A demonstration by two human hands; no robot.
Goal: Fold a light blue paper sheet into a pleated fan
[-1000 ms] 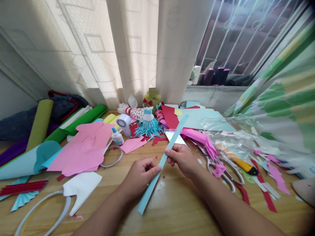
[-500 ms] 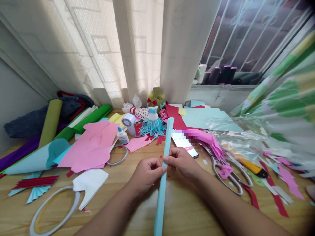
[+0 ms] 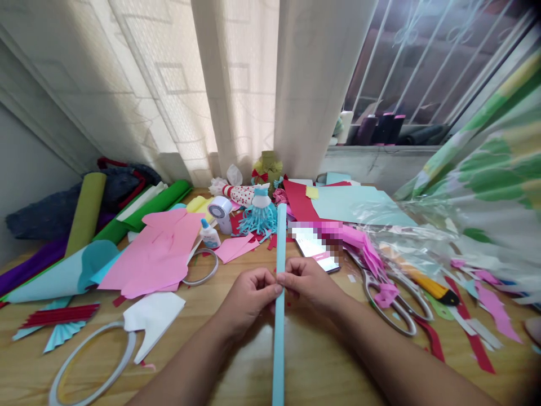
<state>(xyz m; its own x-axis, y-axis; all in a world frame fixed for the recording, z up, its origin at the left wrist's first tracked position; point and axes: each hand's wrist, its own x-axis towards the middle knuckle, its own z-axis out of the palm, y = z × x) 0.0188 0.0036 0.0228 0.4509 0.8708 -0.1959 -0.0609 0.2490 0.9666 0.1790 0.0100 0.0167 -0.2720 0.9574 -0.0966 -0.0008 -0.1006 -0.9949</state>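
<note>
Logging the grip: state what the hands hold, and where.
The left hand and right hand pinch a light-blue paper strip side by side, partway along its length.

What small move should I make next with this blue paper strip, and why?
Perhaps slide your left hand down the light blue paper strip: it and your right hand pinch the strip close together, leaving the long lower length ungripped.

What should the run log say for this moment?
left hand: pinches light blue paper strip | right hand: pinches same strip | nearby: scissors, phone
</note>
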